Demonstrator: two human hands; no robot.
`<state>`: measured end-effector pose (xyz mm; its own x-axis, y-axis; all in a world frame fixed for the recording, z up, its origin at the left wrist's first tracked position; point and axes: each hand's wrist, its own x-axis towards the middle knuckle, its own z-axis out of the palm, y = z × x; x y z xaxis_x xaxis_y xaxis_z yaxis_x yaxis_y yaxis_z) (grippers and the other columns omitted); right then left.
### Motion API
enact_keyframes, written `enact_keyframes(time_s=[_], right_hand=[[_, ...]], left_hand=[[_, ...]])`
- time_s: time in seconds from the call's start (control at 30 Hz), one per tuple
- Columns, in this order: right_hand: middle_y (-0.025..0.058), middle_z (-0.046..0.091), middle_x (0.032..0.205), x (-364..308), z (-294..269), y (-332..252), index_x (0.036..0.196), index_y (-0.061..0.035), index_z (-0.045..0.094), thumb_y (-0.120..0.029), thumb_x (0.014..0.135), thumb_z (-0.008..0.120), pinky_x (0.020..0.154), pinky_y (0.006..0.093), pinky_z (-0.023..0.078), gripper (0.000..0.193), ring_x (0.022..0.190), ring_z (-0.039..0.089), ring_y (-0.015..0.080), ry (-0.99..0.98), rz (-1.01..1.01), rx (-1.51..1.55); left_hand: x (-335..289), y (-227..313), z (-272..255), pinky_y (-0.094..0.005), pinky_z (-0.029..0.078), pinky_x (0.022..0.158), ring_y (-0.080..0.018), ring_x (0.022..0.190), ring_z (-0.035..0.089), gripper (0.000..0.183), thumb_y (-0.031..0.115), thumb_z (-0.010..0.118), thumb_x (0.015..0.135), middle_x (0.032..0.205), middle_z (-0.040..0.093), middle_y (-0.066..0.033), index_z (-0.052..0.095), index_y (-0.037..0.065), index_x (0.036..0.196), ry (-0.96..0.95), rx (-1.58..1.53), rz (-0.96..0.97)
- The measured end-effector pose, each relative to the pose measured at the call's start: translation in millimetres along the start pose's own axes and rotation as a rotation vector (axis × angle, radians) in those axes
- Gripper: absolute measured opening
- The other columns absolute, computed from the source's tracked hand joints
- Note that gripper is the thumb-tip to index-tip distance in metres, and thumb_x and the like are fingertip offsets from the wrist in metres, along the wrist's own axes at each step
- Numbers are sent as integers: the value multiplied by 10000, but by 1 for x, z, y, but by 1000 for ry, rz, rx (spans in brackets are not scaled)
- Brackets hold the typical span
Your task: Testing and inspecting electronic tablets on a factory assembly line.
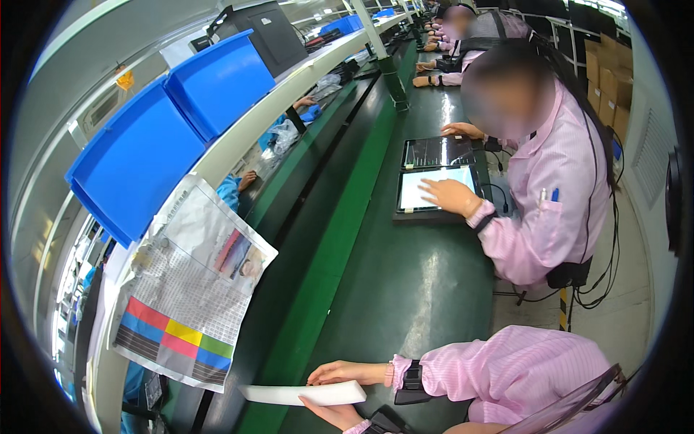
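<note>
A long white strip, like foam or a slim box (pixel 307 393), is held low over the green bench near the bottom of the head view. My left hand (pixel 334 414) grips it from the near side, thumb along its edge, the other fingers hidden beneath. Along the strip's far edge lies my right hand (pixel 348 372), its fingers curled against it. Both of my arms wear pink striped sleeves and dark wristbands.
A printed sheet with coloured blocks (pixel 189 289) hangs from the shelf at left, below blue bins (pixel 137 159). Further along the green bench (pixel 405 289), a co-worker (pixel 549 173) touches a lit tablet (pixel 437 189) beside a dark one (pixel 437 152). Cables hang behind the co-worker.
</note>
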<state>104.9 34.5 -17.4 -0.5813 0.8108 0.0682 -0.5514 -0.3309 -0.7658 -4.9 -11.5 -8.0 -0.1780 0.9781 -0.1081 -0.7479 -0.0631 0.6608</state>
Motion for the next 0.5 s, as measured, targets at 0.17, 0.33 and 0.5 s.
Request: enact_keyframes(time_s=[0.17, 0.33, 0.5], right_hand=[[46, 604, 1118, -2, 0, -1, 1151, -17, 590, -171, 934, 518, 903, 215, 440, 276, 1048, 555, 114, 37, 8, 43], [55, 596, 1136, -1, 2, -2, 1162, -8, 577, -167, 936, 507, 925, 219, 435, 285, 1066, 552, 117, 66, -48, 39], [64, 590, 1155, -4, 3, -7, 1175, -4, 566, -163, 941, 503, 953, 219, 427, 290, 1093, 548, 122, 35, 44, 47]], left_hand=[[2, -2, -6, -344, 439, 940, -219, 1094, 505, 533, 488, 454, 942, 1167, 480, -112, 429, 36, 1224, 8, 31, 18], [0, -1, -8, -340, 444, 926, -217, 1082, 507, 522, 481, 461, 943, 1153, 483, -108, 432, 37, 1214, 63, 96, 21], [-2, 0, -1, -335, 449, 905, -211, 1058, 516, 510, 476, 457, 946, 1133, 489, -109, 437, 33, 1198, 49, 80, 9]])
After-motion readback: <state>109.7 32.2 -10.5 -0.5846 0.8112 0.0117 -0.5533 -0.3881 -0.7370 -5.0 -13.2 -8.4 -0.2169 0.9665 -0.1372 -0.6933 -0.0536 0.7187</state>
